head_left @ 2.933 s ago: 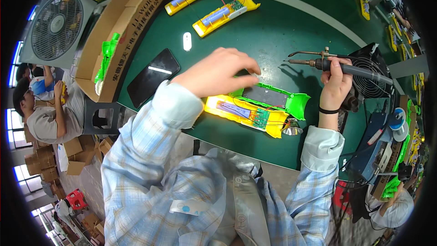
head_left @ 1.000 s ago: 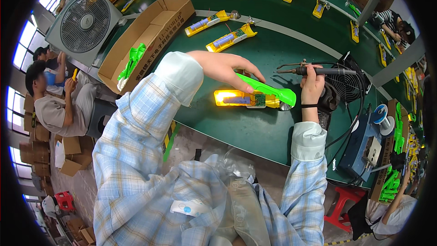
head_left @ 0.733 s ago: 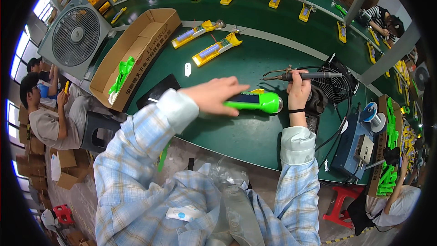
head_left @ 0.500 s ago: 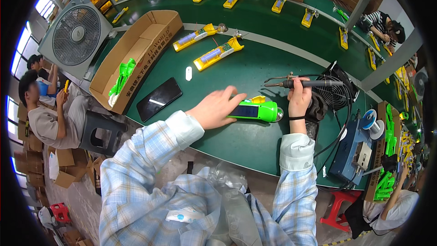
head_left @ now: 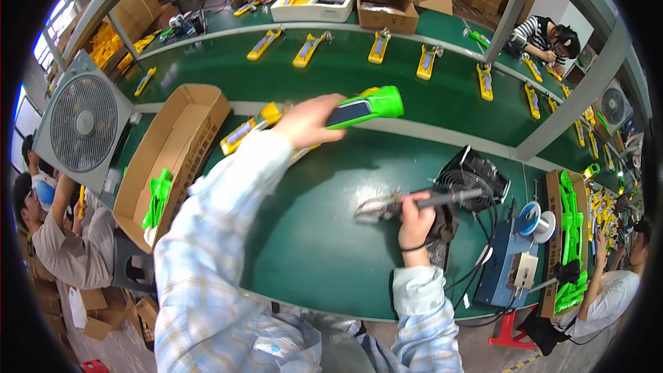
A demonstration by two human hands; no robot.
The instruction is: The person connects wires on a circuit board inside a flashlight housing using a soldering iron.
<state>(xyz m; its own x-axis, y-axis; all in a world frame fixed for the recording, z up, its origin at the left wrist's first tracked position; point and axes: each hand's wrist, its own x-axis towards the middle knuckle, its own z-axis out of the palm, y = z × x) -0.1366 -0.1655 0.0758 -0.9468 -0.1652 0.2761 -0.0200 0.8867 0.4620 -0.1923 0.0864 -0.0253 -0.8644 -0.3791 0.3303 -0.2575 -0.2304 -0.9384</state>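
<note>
My left hand point(head_left: 314, 121) is closed round a green flashlight point(head_left: 378, 105) with a dark panel on its side, held up near the far edge of the bench. A bit of yellow shows behind the flashlight. Beneath that hand, partly hidden by it and the sleeve, lie yellow flashlight shells point(head_left: 242, 135) with blue cells. My right hand point(head_left: 416, 222) grips a soldering iron point(head_left: 449, 199) over the middle of the green bench point(head_left: 324, 255). The iron's tip end is smeared by motion.
A long cardboard box point(head_left: 181, 128) with green parts stands left, beside a grey box fan point(head_left: 83, 121). Right are a small black fan point(head_left: 476, 176), a blue soldering station point(head_left: 498, 259), a solder spool point(head_left: 542, 225) and a box of green shells point(head_left: 572, 235). Yellow shells line a green belt point(head_left: 200, 59).
My left hand has lifted the green flashlight off the bench and carried it away from me, over the yellow shells. My right hand with the iron has shifted; the view has tilted up.
</note>
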